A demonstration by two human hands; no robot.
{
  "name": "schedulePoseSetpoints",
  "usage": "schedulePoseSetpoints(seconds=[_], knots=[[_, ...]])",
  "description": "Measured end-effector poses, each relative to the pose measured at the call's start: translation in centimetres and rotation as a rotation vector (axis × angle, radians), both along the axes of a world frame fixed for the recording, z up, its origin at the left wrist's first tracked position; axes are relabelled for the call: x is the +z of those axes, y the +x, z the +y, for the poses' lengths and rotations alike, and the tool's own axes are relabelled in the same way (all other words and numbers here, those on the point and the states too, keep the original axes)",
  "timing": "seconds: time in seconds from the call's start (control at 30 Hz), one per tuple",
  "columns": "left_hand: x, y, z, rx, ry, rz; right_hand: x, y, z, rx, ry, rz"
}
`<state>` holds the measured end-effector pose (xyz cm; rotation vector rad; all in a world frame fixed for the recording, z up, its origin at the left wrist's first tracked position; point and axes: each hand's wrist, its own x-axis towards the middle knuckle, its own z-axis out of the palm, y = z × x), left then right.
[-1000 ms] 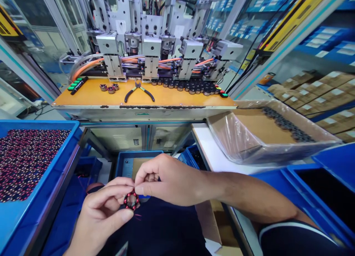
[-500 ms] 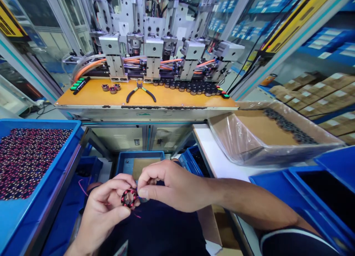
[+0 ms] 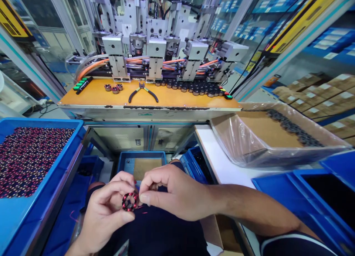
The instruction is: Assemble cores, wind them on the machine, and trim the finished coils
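A small ring-shaped coil part [image 3: 129, 201], black with red windings, sits between both my hands just above my lap. My left hand [image 3: 107, 213] grips it from the left with thumb below and fingers on top. My right hand [image 3: 173, 191] pinches at its right edge with thumb and forefinger; thin red wire ends trail beneath it. A big blue bin [image 3: 16, 215] on my left is full of the same red-wound coils [image 3: 30, 156].
Ahead stands an orange bench [image 3: 177, 99] with pliers [image 3: 142, 93], three loose coils [image 3: 113, 88], a row of black parts [image 3: 191, 88] and a grey machine [image 3: 155, 45]. At right a plastic-lined carton [image 3: 249, 137] holds dark parts. Blue bins [image 3: 305, 189] lie right and below.
Both hands stay on the coil, which has been turned slightly and sits a little lower and left. The view has tilted a touch upward.
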<state>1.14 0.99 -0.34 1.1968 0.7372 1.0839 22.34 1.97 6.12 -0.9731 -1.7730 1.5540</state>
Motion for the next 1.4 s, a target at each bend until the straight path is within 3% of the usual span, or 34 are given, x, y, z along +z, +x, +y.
schedulePoseSetpoints(seconds=[0.1, 0.27, 0.33, 0.4, 0.7, 0.87, 1.0, 1.23, 1.33, 1.4], knots=[[0.0, -0.2, 0.0, -0.051, -0.026, -0.031, -0.2, 1.0, -0.1, 0.129, 0.177, -0.034], [0.2, 0.2, -0.3, -0.184, -0.146, -0.173, -0.7, 1.9, 0.6, -0.015, 1.04, -0.202], [0.5, 0.7, -0.6, -0.189, -0.211, -0.207, -0.9, 1.6, 0.9, 0.006, 1.211, -0.168], [0.7, 1.0, -0.8, -0.168, -0.28, -0.23, -0.9, 1.1, 1.2, 0.041, 1.283, -0.107], [0.3, 0.4, -0.4, -0.26, -0.247, -0.183, -1.7, 0.3, 1.4, 0.083, 1.302, -0.071], [0.3, 0.6, -0.2, -0.268, -0.221, -0.183, -2.6, 0.0, 1.3, 0.014, 1.271, 0.02], [0.6, 0.8, -0.1, -0.189, -0.106, -0.093, -3.2, -0.5, 0.6, -0.108, 1.174, 0.093], [0.5, 0.8, -0.6, 0.028, 0.229, 0.049, -5.0, -2.2, -1.5, -0.393, 0.898, 0.137], [-0.1, 0.5, -0.8, 0.064, 0.139, 0.031, -5.4, -2.2, -1.6, -0.42, 0.923, 0.128], [-0.7, 0.2, -0.9, 0.001, 0.016, 0.034, -5.3, -1.8, -1.5, -0.384, 0.963, 0.108]])
